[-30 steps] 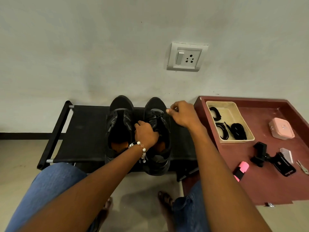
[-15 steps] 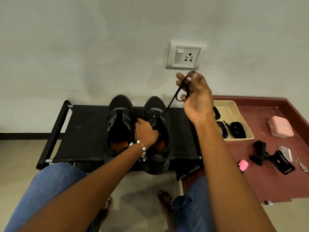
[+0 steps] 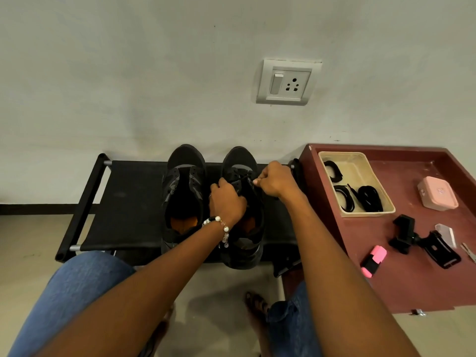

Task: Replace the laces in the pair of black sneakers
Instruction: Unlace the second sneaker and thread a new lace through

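Two black sneakers stand side by side on a black rack [image 3: 123, 202], toes to the wall. The left sneaker [image 3: 183, 191] has no lace and shows an orange insole. My left hand [image 3: 226, 202] grips the tongue area of the right sneaker [image 3: 243, 248]. My right hand [image 3: 275, 180] is down at that shoe's right eyelets and pinches its black lace [image 3: 246, 177]. Coiled black laces [image 3: 371, 198] lie in a beige tray [image 3: 360, 166] on the red table.
The red table [image 3: 425, 284] at the right carries a pink case [image 3: 438, 193], a black phone clamp [image 3: 425, 240], a pink highlighter [image 3: 373, 260] and keys at the edge. A wall socket [image 3: 287, 82] is above. My knees and feet are below the rack.
My right hand first pulled the lace up high toward the socket, then dropped back down to the right sneaker's eyelets. My left hand stayed on the shoe.
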Motion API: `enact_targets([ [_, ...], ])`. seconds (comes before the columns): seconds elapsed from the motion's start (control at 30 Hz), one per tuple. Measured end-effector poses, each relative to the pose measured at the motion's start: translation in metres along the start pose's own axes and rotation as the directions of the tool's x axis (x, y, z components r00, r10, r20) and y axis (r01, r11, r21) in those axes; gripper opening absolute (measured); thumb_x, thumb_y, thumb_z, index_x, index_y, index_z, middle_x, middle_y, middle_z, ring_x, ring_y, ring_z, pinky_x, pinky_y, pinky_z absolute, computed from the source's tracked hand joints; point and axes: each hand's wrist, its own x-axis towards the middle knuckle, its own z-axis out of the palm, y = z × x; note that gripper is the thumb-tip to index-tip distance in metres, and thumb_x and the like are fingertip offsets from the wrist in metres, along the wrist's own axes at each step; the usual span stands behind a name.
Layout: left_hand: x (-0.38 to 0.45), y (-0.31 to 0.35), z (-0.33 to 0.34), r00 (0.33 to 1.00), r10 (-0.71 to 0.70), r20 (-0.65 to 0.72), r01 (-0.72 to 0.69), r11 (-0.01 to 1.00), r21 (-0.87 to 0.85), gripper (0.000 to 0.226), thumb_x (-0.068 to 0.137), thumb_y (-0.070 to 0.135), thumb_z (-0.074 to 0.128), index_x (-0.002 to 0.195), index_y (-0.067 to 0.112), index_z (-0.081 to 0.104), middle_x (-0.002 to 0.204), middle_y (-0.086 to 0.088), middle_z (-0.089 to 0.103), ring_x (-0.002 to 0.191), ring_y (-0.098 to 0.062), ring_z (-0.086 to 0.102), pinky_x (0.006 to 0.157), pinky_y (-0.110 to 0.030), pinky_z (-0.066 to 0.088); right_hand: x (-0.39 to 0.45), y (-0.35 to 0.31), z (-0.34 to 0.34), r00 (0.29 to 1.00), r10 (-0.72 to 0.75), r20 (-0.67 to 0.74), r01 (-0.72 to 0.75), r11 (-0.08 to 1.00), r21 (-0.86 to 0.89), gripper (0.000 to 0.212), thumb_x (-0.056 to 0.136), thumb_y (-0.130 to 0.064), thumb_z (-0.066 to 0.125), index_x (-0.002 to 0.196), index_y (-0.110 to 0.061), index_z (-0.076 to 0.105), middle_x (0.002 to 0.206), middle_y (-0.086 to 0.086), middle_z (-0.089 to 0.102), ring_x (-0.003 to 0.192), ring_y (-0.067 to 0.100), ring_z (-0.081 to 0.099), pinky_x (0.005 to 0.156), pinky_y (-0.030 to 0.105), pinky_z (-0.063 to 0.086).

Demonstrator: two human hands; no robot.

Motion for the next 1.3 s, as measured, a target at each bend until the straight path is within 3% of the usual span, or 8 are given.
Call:
enact_targets([
  [0.33,-0.001,0.001,0.006,1.000,0.005,-0.023,-0.003,0.996,0.087,0.063,0.091,0.015,0.060,0.144,-0.001,0.029,0.141,-0.024,0.036,0.123,-0.043,0.046,0.099,-0.045,0.043,-0.019,-0.008,-0.021,0.979,0.132,-0.156,-0.046,0.887,0.460,0.008,0.080,-0.003,0.071,0.086,0.001,0.076,0.085,0.012,0.072,0.073,0.014,0.063,0.070,0.025,0.048],
  [0.47,0.000,0.001,0.003,1.000,-0.005,-0.006,0.006,0.999,0.051,0.063,0.091,0.013,0.060,0.145,0.000,0.029,0.142,-0.023,0.034,0.124,-0.042,0.044,0.099,-0.044,0.042,-0.018,-0.010,-0.028,0.983,0.060,-0.173,-0.023,0.978,0.209,0.026,0.087,-0.018,0.070,0.098,0.006,0.071,0.101,0.017,0.070,0.090,0.023,0.065,0.080,0.030,0.050],
  [0.63,-0.002,-0.002,-0.007,0.999,0.039,0.001,-0.039,0.999,-0.016,0.063,0.085,0.016,0.066,0.140,0.004,0.037,0.139,-0.020,0.036,0.121,-0.040,0.047,0.097,-0.042,0.046,-0.025,-0.017,-0.037,0.981,0.032,-0.192,-0.085,0.958,-0.273,0.035,0.093,-0.013,0.056,0.128,-0.009,0.053,0.143,0.020,0.035,0.133,0.038,0.031,0.104,0.043,0.035],
  [0.73,-0.004,-0.001,-0.019,0.989,0.147,-0.013,-0.148,0.989,-0.023,0.070,0.082,0.025,0.072,0.141,0.008,0.038,0.136,-0.017,0.037,0.122,-0.038,0.045,0.101,-0.041,0.045,-0.024,-0.017,-0.038,0.963,-0.107,-0.245,0.042,0.966,-0.255,0.037,0.092,0.000,0.054,0.129,-0.003,0.053,0.130,0.021,0.053,0.119,0.035,0.051,0.100,0.039,0.044],
  [0.83,-0.008,-0.003,-0.032,0.977,0.213,-0.008,-0.213,0.977,0.025,0.056,0.079,0.031,0.076,0.128,0.012,0.056,0.129,-0.013,0.046,0.120,-0.030,0.047,0.100,-0.037,0.043,-0.025,-0.020,-0.035,0.964,-0.082,-0.253,0.121,0.982,0.146,0.032,0.091,0.009,0.049,0.120,-0.003,0.057,0.109,0.020,0.063,0.088,0.027,0.066,0.081,0.037,0.059],
  [0.93,-0.011,-0.010,-0.036,0.966,0.257,0.018,-0.257,0.965,0.045,0.050,0.079,0.037,0.076,0.120,0.012,0.064,0.119,-0.011,0.059,0.110,-0.025,0.057,0.094,-0.038,0.048,-0.032,-0.029,-0.028,0.988,-0.022,-0.153,0.092,0.879,0.468,0.020,0.093,0.013,0.044,0.092,-0.002,0.057,0.079,0.018,0.058,0.047,0.014,0.055,0.045,0.027,0.051],
  [1.0,-0.014,-0.011,-0.034,0.960,0.279,0.024,-0.280,0.956,0.093,0.055,0.083,0.040,0.072,0.129,0.013,0.059,0.122,-0.011,0.055,0.110,-0.026,0.056,0.093,-0.037,0.048,-0.031,-0.030,-0.021,0.985,-0.073,-0.156,0.130,0.911,0.391,0.013,0.095,0.005,0.051,0.086,0.000,0.059,0.076,0.017,0.063,0.041,0.017,0.055,0.043,0.026,0.051],
  [1.3,-0.013,-0.006,-0.027,0.954,0.296,-0.046,-0.289,0.950,0.121,0.035,0.085,0.032,0.067,0.117,0.017,0.067,0.109,-0.009,0.059,0.099,-0.027,0.059,0.079,-0.034,0.048,-0.012,-0.018,0.000,0.958,-0.269,-0.100,0.268,0.963,-0.024,0.014,0.091,-0.016,0.067,0.094,-0.008,0.077,0.099,0.011,0.073,0.095,0.024,0.066,0.082,0.026,0.049],
])
